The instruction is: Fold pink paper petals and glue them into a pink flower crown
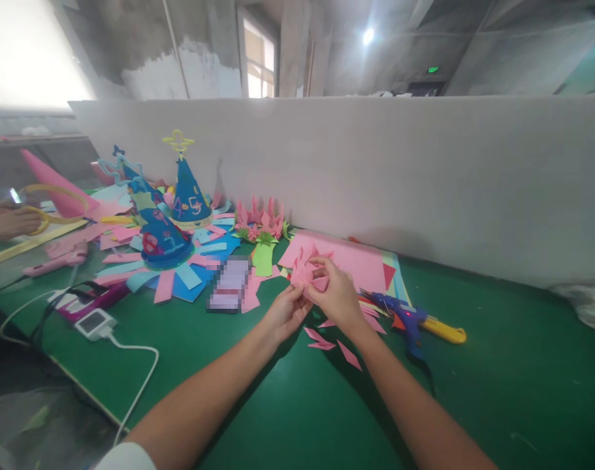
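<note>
Both hands meet over the green table around a pink paper flower point(303, 266) with pointed petals. From below and the left, my left hand point(288, 312) pinches its base. My right hand point(337, 292) is closed on the flower's right side, thumb and fingers at a petal. Several cut pink paper petals point(349, 354) lie just below the hands. Behind them is a stack of pink paper sheets point(363, 261). A blue glue gun point(409, 314) rests to the right of my right hand, beside a yellow-handled tool point(444, 329).
Blue paper cone hats point(187, 192) with paper strips stand at the left. Finished-looking pink paper flowers point(262, 222) sit by the grey partition point(424, 176). A phone point(229, 284), a white charger point(95, 324) with its cable, and a pink glue gun point(57, 261) lie left. A co-worker's hand point(13, 222) holds a yellow strip.
</note>
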The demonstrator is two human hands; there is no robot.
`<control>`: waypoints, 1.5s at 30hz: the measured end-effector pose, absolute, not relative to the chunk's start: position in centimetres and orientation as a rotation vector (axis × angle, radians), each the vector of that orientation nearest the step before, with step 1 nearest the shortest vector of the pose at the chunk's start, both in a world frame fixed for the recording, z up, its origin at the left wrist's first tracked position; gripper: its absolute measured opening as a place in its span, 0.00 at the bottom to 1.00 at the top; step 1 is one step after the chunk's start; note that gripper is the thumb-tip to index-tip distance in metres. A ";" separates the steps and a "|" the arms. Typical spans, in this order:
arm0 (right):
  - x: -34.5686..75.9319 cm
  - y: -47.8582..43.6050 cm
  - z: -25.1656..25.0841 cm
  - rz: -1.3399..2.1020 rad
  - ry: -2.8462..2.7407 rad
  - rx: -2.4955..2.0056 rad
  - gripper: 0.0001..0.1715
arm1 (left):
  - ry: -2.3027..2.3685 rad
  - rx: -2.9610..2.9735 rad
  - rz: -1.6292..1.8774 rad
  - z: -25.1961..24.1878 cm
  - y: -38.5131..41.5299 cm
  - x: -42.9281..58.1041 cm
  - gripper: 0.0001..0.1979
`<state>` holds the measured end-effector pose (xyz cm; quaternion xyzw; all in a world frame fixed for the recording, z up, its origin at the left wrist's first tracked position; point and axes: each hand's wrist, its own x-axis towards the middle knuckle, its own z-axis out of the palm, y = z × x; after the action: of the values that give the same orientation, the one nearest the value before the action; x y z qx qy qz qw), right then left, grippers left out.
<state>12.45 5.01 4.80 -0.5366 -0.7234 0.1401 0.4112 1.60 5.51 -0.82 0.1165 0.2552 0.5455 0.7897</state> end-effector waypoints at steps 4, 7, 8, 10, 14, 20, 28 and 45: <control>12.5 5.0 4.8 0.338 -1.835 -1.329 0.23 | 0.470 0.258 1.167 -1.2 5.5 1.7 0.05; 12.7 5.1 4.6 0.337 -1.824 -1.319 0.24 | 0.444 0.274 1.169 -1.4 5.4 1.7 0.04; 12.8 5.2 4.5 0.335 -1.822 -1.320 0.25 | 0.440 0.285 1.170 -1.4 5.3 1.7 0.04; 12.9 5.3 4.3 0.330 -1.824 -1.331 0.26 | 0.442 0.299 1.171 -1.4 5.3 1.7 0.04; 12.8 5.3 4.2 0.337 -1.834 -1.347 0.27 | 0.492 0.272 1.167 -1.6 5.3 1.8 0.06; 12.6 5.1 4.2 0.319 -1.867 -1.349 0.27 | 0.491 0.313 1.127 -1.7 5.4 1.7 0.05; 12.3 5.0 4.1 0.244 -1.905 -1.336 0.28 | 0.475 0.301 1.106 -1.9 5.7 1.4 0.05; 12.1 4.6 4.4 0.163 -1.886 -1.296 0.24 | 0.496 0.257 1.053 -1.6 5.5 1.2 0.06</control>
<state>12.07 4.65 4.43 -0.5149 -0.7494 0.0648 0.4111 1.24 5.52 -1.57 0.1208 0.2337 0.4958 0.8276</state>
